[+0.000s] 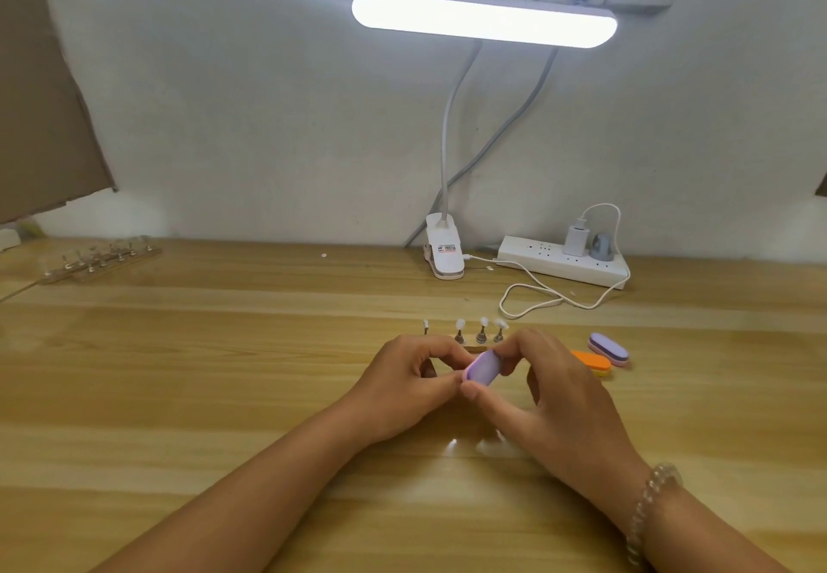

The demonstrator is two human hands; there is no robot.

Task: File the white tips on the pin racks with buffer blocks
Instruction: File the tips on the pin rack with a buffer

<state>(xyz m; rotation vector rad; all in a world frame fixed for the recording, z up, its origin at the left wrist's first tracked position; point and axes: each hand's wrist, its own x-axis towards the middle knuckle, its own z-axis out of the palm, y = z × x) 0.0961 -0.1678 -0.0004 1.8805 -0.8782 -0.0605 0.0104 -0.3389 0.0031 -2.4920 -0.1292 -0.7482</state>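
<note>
While fingers of the right hand (539,387) pinch the buffer block (482,367), left hand (409,375) curled beside it, hard rubbing could snap white tips (460,325).

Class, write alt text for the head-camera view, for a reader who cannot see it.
A person's right hand pinches a lilac buffer block against the curled fingers of the left hand, in front of a pin rack of white tips on a wooden table. Two spare blocks lie to the right; a lit clamp lamp and power strip stand behind.
</note>
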